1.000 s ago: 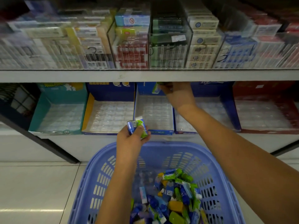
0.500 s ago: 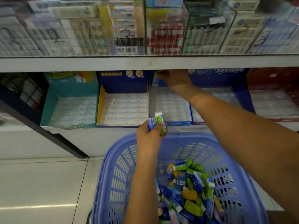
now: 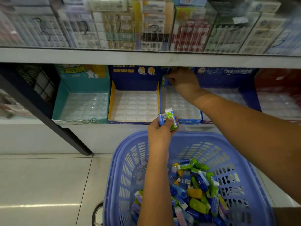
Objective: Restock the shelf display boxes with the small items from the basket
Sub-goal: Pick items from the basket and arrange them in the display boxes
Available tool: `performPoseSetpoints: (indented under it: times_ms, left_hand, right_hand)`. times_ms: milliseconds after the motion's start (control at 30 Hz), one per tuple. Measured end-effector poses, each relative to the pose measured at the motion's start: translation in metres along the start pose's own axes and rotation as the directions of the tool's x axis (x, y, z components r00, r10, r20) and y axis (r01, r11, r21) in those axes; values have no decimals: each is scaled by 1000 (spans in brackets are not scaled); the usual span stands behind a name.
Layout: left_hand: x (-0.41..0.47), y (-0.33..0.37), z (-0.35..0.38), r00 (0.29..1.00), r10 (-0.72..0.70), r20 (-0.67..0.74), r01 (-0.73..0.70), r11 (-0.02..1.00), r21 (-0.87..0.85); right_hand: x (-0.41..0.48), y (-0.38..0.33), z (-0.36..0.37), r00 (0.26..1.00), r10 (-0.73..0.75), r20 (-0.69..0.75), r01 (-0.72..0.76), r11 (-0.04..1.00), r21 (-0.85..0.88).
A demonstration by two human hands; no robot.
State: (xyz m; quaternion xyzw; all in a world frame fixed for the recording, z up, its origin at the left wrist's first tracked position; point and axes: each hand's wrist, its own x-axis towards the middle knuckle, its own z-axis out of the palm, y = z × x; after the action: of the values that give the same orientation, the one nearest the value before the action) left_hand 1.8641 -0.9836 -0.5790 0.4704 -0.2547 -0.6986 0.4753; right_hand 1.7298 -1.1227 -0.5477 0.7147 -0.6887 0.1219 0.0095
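Note:
A blue plastic basket [image 3: 254, 190] in front of me holds several small blue, green and yellow wrapped items [image 3: 193, 191]. My left hand [image 3: 160, 133] grips a few of them, blue and green [image 3: 168, 119], just above the basket's far rim. My right hand [image 3: 183, 79] reaches to the back of a blue display box [image 3: 189, 121] under the upper shelf; its fingers pinch a small green item [image 3: 164, 81] against the box's back wall. The box's clear tray is otherwise bare.
Left of it stand a blue-and-yellow box [image 3: 133, 105] and a teal box [image 3: 81, 103], both with bare clear trays. Another blue box [image 3: 228, 77] and a red box [image 3: 280, 95] lie to the right. A white shelf edge [image 3: 146, 57] overhangs, with stacked packets above. A dark post [image 3: 48, 115] slants at left.
The view has shifted left and closer. My right hand stays at the back of the blue box; my left hand keeps its items at about the same spot above the basket.

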Motion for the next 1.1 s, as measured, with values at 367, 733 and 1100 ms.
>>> performPoseSetpoints:
  times_ms: [367, 733, 1100]
  left_hand:
    - [-19, 3, 10, 974, 219, 63, -207, 966, -153]
    - [-23, 6, -6, 984, 167, 55, -159, 978, -136]
    - [-9, 14, -6, 992, -30, 124, 39, 997, -72]
  right_hand:
    - [-152, -24, -35, 941, 228, 251, -312, 293, 904]
    - [-141, -27, -44, 903, 408, 134, -220, 174, 960]
    - [-83, 3, -45, 924, 339, 175, -289, 322, 902]
